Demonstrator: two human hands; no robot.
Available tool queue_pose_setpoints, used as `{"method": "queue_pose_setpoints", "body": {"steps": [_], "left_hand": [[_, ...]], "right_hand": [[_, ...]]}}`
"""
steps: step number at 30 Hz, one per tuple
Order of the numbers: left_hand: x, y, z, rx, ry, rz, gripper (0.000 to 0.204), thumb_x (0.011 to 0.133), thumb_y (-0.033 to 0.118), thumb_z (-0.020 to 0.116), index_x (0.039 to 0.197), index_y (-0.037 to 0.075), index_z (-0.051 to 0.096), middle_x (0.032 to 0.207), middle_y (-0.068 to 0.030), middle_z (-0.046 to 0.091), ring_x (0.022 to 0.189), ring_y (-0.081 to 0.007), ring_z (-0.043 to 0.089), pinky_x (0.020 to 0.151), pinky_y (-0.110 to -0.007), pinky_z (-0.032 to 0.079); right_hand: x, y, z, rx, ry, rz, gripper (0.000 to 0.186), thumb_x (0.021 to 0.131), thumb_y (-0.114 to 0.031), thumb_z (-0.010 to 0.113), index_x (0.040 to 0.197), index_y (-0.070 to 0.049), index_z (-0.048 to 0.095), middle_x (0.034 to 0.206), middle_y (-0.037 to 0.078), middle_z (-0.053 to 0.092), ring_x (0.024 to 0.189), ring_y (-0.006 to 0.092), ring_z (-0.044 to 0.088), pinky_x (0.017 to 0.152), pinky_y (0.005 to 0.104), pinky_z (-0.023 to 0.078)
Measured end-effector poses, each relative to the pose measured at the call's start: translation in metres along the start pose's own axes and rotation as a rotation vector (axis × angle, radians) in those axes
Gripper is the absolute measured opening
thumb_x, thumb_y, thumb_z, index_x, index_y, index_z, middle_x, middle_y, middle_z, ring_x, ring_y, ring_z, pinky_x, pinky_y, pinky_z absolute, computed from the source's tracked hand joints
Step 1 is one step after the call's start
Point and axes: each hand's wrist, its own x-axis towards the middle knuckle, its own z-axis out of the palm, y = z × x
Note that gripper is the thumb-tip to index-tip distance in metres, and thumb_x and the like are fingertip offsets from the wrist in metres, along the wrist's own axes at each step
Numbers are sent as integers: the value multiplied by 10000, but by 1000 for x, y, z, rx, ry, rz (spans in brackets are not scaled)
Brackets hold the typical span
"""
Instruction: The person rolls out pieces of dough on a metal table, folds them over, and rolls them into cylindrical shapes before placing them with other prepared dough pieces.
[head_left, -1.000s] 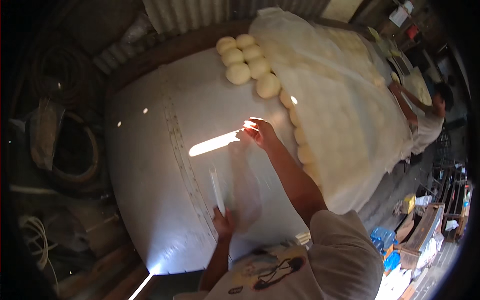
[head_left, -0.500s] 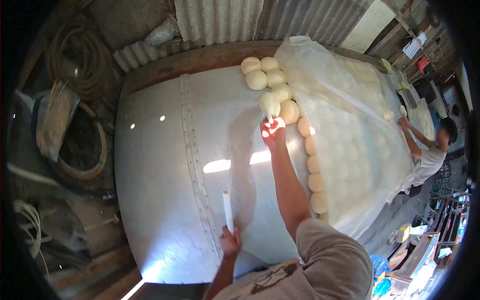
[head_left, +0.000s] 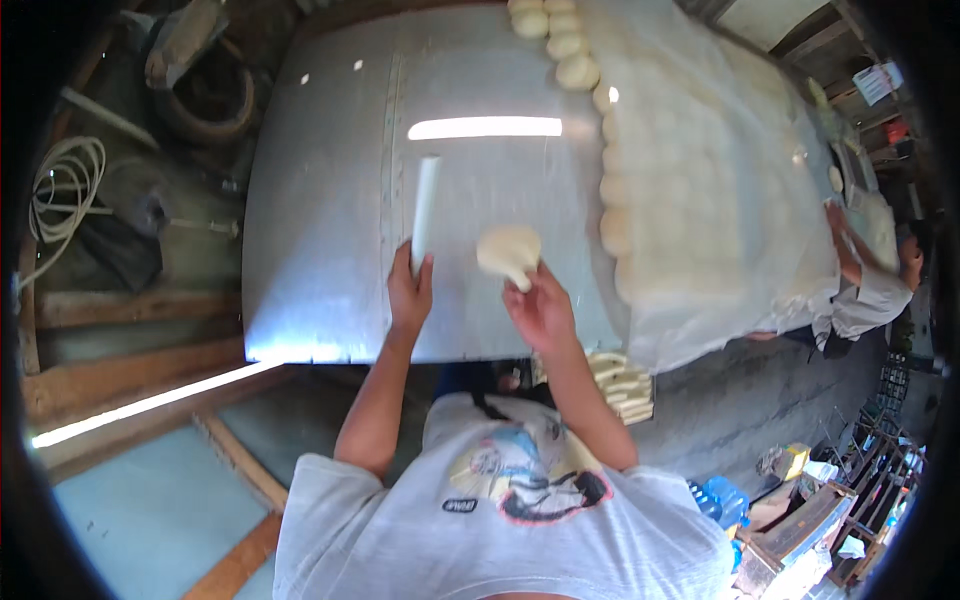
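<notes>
My left hand (head_left: pixel 410 288) is closed around the lower end of a slim white rolling pin (head_left: pixel 427 195), which points away from me above the metal tabletop (head_left: pixel 330 200). To its right, my right hand (head_left: pixel 541 308) pinches the narrow tail of a pale dough ball (head_left: pixel 508 248); the dough looks slightly blurred. More dough balls (head_left: pixel 577 72) sit in a cluster at the far side of the table. Others form a packed layer beneath a translucent plastic sheet (head_left: pixel 720 200), with a row showing along its left edge.
Stacked pale pieces (head_left: pixel 622 388) lie below the table's near edge. At the far right, another person (head_left: pixel 865 290) reaches over the table's end. A coiled cable (head_left: pixel 68 185) and a tyre (head_left: pixel 205 110) are on the left. Blue bottles (head_left: pixel 722 500) stand at the lower right.
My right hand has drawn the dough ball away from the cluster, back toward me. Both hands are now nearer each other, and the view has tipped down toward my shirt.
</notes>
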Motion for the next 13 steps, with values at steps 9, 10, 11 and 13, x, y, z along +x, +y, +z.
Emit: {"method": "queue_pose_setpoints", "body": {"steps": [9,10,11,13], "left_hand": [[2,11,-24,346,-377,427,345,807,75,770,1138,73,675,1094,-83,635,1032,-272,630,948,-417,488],[10,6,-12,342,-382,411,345,807,75,770,1138,73,675,1094,-83,635,1032,-272,630,948,-417,488],[16,-1,5,468,-362,379,365,829,125,758,1177,80,657,1137,-74,639,1121,-248,600,1037,-448,411],[28,-15,34,582,-368,336,390,852,175,745,1216,87,640,1181,-66,644,1209,-225,570,1126,-478,334]], "right_hand": [[-11,-20,-30,-2179,158,-787,621,904,-155,648,1445,16,394,1395,250,456,1318,399,431,1112,558,338],[6,-28,-29,-2356,33,-780,662,903,-181,652,1470,16,373,1455,267,400,1396,433,343,1169,603,248],[25,-32,-42,-2364,39,-748,662,903,-181,652,1470,16,373,1455,267,400,1396,433,343,1169,603,248],[73,-36,-99,-2775,230,-673,741,906,-330,686,1479,15,368,1530,180,395,1449,426,300,1178,633,222]]}}
